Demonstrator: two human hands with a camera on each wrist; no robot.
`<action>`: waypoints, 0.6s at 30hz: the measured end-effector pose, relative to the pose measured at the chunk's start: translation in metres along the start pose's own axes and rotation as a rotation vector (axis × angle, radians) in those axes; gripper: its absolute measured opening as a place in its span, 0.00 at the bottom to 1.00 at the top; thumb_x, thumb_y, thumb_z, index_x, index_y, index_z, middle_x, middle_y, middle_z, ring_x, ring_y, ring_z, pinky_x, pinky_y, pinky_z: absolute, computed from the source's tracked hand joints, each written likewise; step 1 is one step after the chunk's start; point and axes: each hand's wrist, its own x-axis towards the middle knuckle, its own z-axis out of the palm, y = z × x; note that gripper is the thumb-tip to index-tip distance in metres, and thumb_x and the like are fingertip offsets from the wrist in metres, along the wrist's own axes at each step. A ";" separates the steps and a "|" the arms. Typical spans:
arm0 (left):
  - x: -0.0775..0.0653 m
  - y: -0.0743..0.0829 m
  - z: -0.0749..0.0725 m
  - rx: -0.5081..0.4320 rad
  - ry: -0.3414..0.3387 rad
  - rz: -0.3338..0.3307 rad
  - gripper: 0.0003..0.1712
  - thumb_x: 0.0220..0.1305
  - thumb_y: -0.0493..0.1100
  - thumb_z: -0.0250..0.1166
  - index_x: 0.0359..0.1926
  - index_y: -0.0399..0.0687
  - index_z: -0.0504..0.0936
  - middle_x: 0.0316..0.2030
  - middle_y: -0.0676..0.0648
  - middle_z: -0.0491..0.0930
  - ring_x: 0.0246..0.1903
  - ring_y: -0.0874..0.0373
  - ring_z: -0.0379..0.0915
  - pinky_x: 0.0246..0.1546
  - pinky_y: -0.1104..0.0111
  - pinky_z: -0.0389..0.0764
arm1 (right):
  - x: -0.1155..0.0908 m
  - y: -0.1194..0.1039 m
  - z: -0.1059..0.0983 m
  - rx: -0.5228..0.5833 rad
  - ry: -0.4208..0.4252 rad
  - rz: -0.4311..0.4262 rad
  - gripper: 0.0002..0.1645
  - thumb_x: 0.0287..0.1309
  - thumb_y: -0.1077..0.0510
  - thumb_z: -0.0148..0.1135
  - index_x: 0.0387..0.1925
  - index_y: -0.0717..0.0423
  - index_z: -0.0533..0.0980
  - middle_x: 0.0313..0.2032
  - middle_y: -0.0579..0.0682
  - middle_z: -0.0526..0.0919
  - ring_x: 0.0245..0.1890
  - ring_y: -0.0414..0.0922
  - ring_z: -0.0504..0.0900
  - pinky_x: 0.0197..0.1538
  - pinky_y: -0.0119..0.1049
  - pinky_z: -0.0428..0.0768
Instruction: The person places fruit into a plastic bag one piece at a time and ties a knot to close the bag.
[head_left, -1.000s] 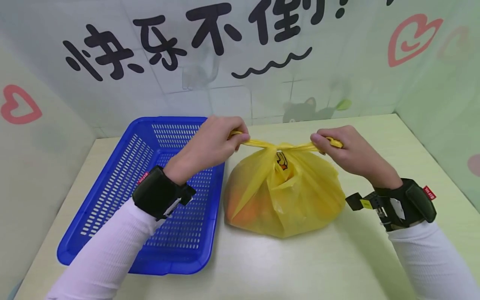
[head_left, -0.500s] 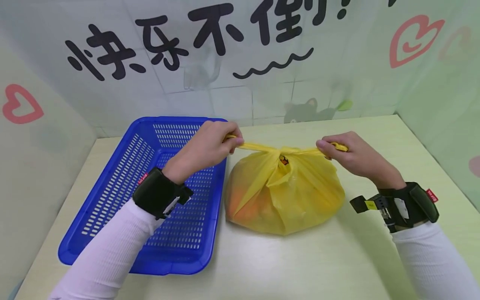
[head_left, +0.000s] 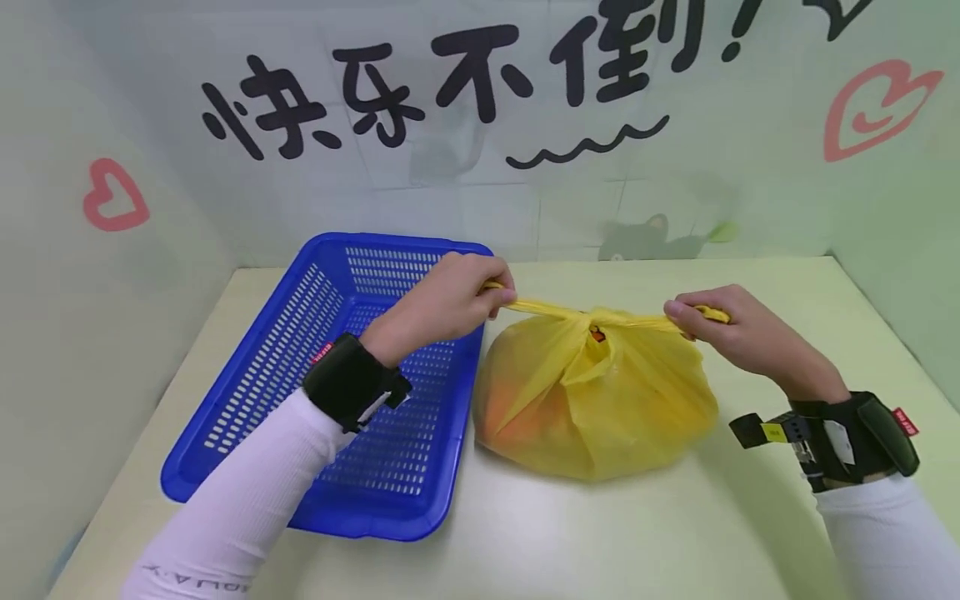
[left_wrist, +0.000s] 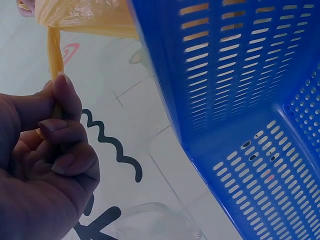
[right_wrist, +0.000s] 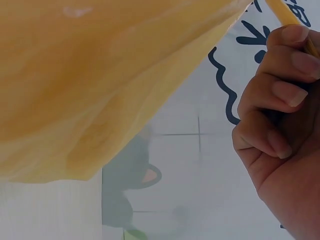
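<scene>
A yellow plastic bag (head_left: pixel 637 408), knotted at its top, sits on the table with orange contents showing through its left side. My left hand (head_left: pixel 457 296) pinches one twisted handle of it between thumb and forefinger; the left wrist view shows that handle (left_wrist: pixel 55 52) running taut from the fingers. On the other side my right hand (head_left: pixel 738 329) grips the opposite handle (head_left: pixel 712 314), its end sticking out past the thumb. Both handles are stretched sideways from the knot (head_left: pixel 592 319). In the right wrist view my fingers (right_wrist: pixel 270 95) are curled, and the bag fills the upper left.
Left of the bag stands a blue slotted plastic basket (head_left: pixel 461 467), partly under my left forearm. A wall (head_left: pixel 480 208) with black lettering rises behind the table (head_left: pixel 570 542), and side panels close in left and right.
Both hands keep hold of the handles and have drawn slightly apart, and the knot looks tighter against the bag. The head view has shifted, so everything lies further right in it.
</scene>
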 end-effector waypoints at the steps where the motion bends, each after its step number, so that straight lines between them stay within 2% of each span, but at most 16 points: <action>1: 0.003 0.001 0.002 -0.003 -0.010 0.010 0.09 0.72 0.41 0.58 0.38 0.44 0.83 0.27 0.47 0.80 0.25 0.56 0.71 0.29 0.69 0.71 | -0.004 0.002 -0.001 -0.005 0.007 0.006 0.17 0.72 0.60 0.50 0.23 0.53 0.72 0.19 0.42 0.64 0.21 0.39 0.66 0.29 0.33 0.63; 6: 0.007 0.004 0.007 -0.008 -0.030 0.017 0.09 0.72 0.42 0.58 0.38 0.44 0.83 0.26 0.48 0.80 0.24 0.57 0.70 0.28 0.70 0.71 | -0.014 0.007 -0.001 -0.011 0.018 0.023 0.17 0.72 0.61 0.50 0.23 0.52 0.72 0.19 0.41 0.63 0.21 0.38 0.65 0.29 0.33 0.62; 11: 0.003 0.001 0.004 -0.006 -0.011 -0.009 0.08 0.71 0.42 0.59 0.38 0.44 0.83 0.26 0.48 0.79 0.23 0.57 0.69 0.27 0.70 0.70 | -0.009 0.006 0.002 -0.005 0.002 0.020 0.17 0.72 0.61 0.51 0.23 0.52 0.72 0.19 0.41 0.64 0.22 0.39 0.66 0.29 0.32 0.63; 18: -0.001 -0.005 0.001 -0.005 0.008 -0.013 0.08 0.71 0.41 0.59 0.37 0.44 0.83 0.27 0.49 0.79 0.24 0.57 0.69 0.28 0.70 0.70 | -0.005 0.005 0.003 -0.007 -0.034 0.045 0.17 0.72 0.60 0.50 0.24 0.53 0.72 0.20 0.41 0.63 0.23 0.38 0.67 0.30 0.32 0.65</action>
